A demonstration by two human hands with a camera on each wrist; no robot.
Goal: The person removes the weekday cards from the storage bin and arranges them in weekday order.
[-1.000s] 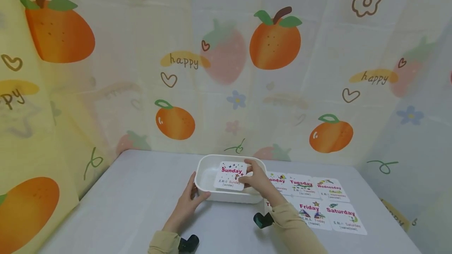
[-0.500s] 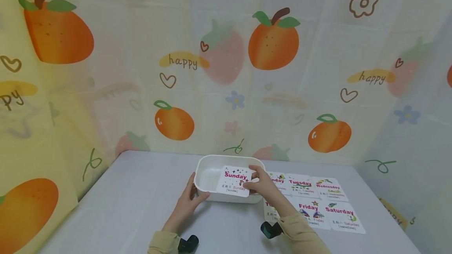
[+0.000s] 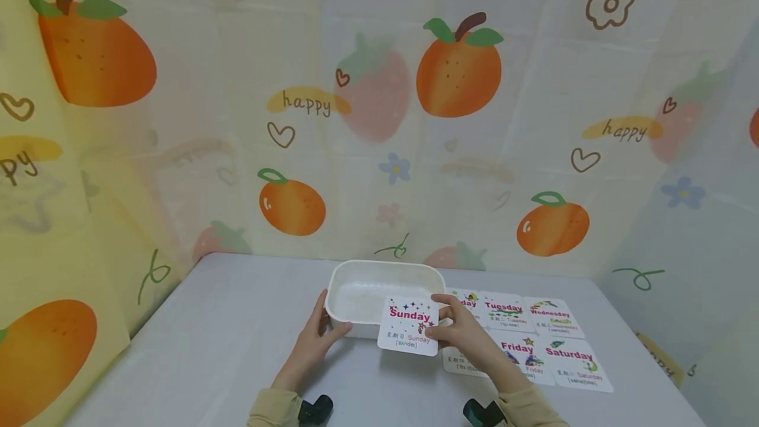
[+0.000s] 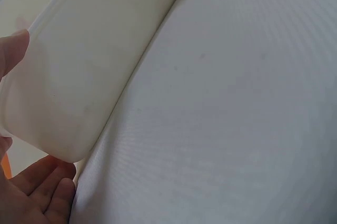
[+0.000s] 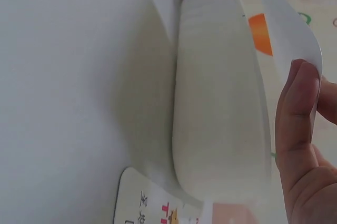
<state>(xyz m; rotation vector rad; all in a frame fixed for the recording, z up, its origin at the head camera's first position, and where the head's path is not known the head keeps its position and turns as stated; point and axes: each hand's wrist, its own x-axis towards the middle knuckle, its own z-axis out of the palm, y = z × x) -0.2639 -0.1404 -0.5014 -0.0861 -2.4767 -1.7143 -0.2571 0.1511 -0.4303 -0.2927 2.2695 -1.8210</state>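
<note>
A white square card (image 3: 409, 325) printed "Sunday" is pinched by its right edge between the thumb and fingers of my right hand (image 3: 465, 333). It hangs above the table, overlapping the front wall of a white plastic box (image 3: 356, 330) in the head view. From the right wrist, the card (image 5: 289, 29) appears edge-on, its blank back showing. My left hand (image 3: 317, 341) grips the box's left front corner, thumb on the front rim and fingers around the end. The left wrist view shows that thumb (image 4: 13, 50) on the rim of the box (image 4: 89, 50).
Two rows of weekday cards lie on the white table (image 3: 207, 348) right of the box, among them a Tuesday card (image 3: 504, 312), a Friday card (image 3: 522, 354) and a Saturday card (image 3: 578, 364). My right arm covers some. Behind stands a fruit-printed curtain (image 3: 367, 203).
My right hand has brought the Sunday card from over the box's inside toward me and slightly right, past the front rim. The left hand has stayed at the box corner.
</note>
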